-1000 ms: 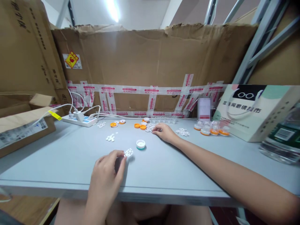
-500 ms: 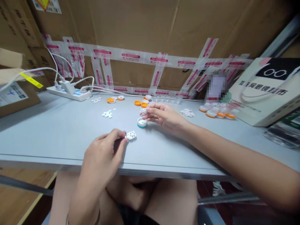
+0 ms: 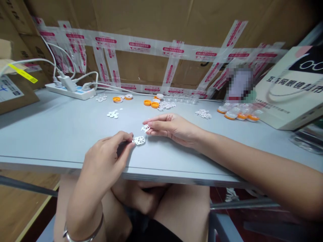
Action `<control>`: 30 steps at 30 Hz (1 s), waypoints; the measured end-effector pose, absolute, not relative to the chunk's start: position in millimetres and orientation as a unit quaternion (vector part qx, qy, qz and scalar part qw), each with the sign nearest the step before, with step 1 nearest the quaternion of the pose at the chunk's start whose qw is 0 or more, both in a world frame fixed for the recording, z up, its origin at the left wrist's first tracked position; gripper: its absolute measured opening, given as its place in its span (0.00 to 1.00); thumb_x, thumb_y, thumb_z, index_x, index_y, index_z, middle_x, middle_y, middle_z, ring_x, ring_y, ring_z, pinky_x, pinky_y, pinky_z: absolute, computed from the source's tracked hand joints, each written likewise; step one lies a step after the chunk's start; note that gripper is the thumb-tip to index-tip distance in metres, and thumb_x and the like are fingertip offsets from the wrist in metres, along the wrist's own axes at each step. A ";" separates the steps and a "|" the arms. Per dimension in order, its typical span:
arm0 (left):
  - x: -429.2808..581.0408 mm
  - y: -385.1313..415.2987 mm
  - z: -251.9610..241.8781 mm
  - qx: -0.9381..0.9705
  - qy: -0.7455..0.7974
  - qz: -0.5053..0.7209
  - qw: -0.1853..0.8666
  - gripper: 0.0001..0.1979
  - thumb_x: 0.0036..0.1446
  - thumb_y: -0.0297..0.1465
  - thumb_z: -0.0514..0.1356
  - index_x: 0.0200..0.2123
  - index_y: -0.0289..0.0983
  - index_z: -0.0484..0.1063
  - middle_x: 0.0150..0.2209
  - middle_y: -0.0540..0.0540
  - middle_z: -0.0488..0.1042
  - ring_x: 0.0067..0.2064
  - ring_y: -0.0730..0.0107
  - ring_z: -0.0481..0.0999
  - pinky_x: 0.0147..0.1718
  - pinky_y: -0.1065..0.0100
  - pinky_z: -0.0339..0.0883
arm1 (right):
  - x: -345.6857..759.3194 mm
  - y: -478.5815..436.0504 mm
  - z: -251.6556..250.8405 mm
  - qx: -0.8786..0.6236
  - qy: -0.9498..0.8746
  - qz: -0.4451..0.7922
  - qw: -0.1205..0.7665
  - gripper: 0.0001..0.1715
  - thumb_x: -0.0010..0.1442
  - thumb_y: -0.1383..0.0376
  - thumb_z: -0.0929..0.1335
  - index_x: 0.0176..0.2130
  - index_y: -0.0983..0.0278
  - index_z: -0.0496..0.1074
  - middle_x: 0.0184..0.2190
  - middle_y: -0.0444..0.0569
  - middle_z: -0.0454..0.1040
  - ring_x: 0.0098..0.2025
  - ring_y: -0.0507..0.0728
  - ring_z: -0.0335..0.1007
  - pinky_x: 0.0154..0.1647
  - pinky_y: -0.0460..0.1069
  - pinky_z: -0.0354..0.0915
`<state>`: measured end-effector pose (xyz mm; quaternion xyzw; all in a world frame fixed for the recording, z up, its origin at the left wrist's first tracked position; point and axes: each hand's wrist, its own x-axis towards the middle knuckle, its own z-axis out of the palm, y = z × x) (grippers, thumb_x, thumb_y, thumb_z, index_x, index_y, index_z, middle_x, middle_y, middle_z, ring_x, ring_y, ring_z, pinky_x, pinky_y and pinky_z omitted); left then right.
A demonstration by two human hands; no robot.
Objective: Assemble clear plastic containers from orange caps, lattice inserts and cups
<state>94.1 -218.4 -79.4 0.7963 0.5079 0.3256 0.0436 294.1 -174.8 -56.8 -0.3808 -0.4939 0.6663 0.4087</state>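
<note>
Between the thumb and fingertips of my left hand [image 3: 108,148] is a flat white plastic openwork piece [image 3: 139,140], rounded at its free end. My right hand [image 3: 174,129] pinches a second, smaller-looking white openwork piece [image 3: 145,127], partly covered by the fingers. The two pieces are close together above the table near its front, with a small gap between them. Beyond my right hand lies a pile of white openwork pieces [image 3: 166,106], and another white pile [image 3: 203,114] is to its right.
Orange and white round caps [image 3: 154,105] sit toward the back, by a row of clear cups [image 3: 181,98]. Small white discs [image 3: 112,114] lie left. A power strip [image 3: 70,92] is at back left; orange-based clear containers [image 3: 241,116] and a paper bag [image 3: 282,97] stand right.
My right hand has moved left and toward me with its white piece, closer to the left hand's piece. The green-and-white round container seen earlier is now out of sight. The camera view shifted slightly.
</note>
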 end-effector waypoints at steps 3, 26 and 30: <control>93.8 -218.3 -79.3 0.797 0.508 0.324 0.040 0.08 0.55 0.36 0.54 0.35 0.44 0.71 0.35 0.48 0.78 0.33 0.56 0.77 0.28 0.61 0.67 | 289.2 -179.4 -57.6 -0.400 -0.522 0.637 0.402 0.08 0.44 0.71 0.74 0.30 0.66 0.77 0.26 0.45 0.77 0.30 0.49 0.72 0.37 0.45 0.69; 96.6 -220.5 -74.3 0.788 0.523 0.315 0.085 0.09 0.56 0.35 0.52 0.31 0.42 0.72 0.39 0.47 0.78 0.40 0.56 0.77 0.38 0.57 0.69 | 278.7 -188.6 -63.4 -0.393 -0.743 0.406 0.359 0.06 0.50 0.68 0.71 0.32 0.67 0.75 0.28 0.44 0.74 0.31 0.50 0.67 0.34 0.46 0.64; 95.8 -221.2 -75.7 0.790 0.519 0.318 0.074 0.09 0.56 0.36 0.52 0.31 0.42 0.71 0.39 0.49 0.79 0.40 0.56 0.77 0.37 0.57 0.70 | 279.0 -189.5 -61.7 -0.376 -0.763 0.390 0.353 0.05 0.52 0.69 0.70 0.33 0.66 0.76 0.30 0.46 0.76 0.34 0.52 0.71 0.37 0.48 0.65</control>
